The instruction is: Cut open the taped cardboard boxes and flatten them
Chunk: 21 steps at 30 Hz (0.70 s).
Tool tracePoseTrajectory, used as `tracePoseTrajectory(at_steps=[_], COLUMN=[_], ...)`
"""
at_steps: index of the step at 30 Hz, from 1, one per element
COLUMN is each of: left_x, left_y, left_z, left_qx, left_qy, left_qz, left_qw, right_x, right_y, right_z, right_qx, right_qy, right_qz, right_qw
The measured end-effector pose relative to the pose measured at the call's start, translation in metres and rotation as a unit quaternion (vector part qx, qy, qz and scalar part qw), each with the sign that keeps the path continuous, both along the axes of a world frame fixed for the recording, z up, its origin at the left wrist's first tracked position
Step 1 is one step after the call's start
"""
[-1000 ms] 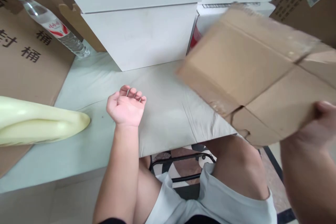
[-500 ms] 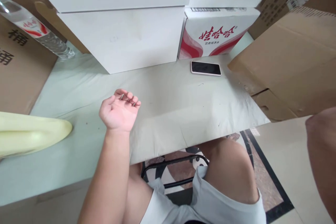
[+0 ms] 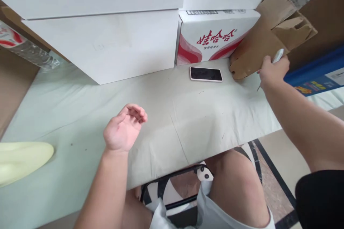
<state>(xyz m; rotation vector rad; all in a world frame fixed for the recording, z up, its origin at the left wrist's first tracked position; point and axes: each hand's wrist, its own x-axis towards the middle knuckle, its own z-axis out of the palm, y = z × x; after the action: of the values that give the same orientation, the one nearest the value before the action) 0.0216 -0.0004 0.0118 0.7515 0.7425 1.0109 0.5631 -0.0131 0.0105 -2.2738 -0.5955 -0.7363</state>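
My left hand [image 3: 125, 128] is held over the cloth-covered table [image 3: 161, 114], palm up, its fingers loosely curled and holding nothing. Far to the right, my right hand [image 3: 274, 68] is closed around a slim tool with a white handle [image 3: 278, 55]. A thin end sticks out below the fist; its exact kind is too small to make out. Just behind that hand stands a brown cardboard box [image 3: 252, 50] with raised flaps. Whether the hand touches the cardboard I cannot tell. A phone [image 3: 206, 74] with a dark screen lies to its left.
Large white boxes [image 3: 107, 43] are stacked at the back, beside a white and red water carton [image 3: 215, 37]. At the left are a plastic bottle [image 3: 29, 50] and a pale yellow object [image 3: 24, 161]. A blue box [image 3: 319, 73] stands at the right.
My right hand has come into view at the right, holding the slim tool. The cardboard at the right has shifted back and left, uncovering the blue box. My left hand stays palm up.
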Motion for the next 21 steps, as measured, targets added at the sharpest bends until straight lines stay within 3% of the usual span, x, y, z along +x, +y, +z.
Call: tracePoseTrajectory(at_steps=[3, 9, 14, 18, 21], left_x=[0.003, 0.005, 0.002, -0.001, -0.003], left_y=[0.000, 0.000, -0.002, -0.002, -0.003], left_z=[-0.001, 0.001, 0.007, 0.016, 0.022], left_qx=[-0.006, -0.012, -0.014, -0.022, -0.021], left_qy=[-0.005, -0.006, -0.007, -0.014, -0.042], left_qz=[-0.005, -0.003, 0.004, 0.033, 0.103], left_qw=[1.000, 1.000, 1.000, 0.999, 0.994], right_x=[-0.011, -0.034, -0.069, -0.116, -0.166], right_y=[0.018, 0.032, 0.007, -0.022, -0.035], right_z=[0.011, 0.051, 0.066, 0.068, 0.067], right_qx=[0.031, 0.043, -0.025, -0.105, -0.207], right_qy=[0.117, 0.284, 0.453, 0.502, 0.504], right_qz=[0.019, 0.073, 0.186, 0.245, 0.306], right_qw=[0.992, 0.955, 0.871, 0.823, 0.781])
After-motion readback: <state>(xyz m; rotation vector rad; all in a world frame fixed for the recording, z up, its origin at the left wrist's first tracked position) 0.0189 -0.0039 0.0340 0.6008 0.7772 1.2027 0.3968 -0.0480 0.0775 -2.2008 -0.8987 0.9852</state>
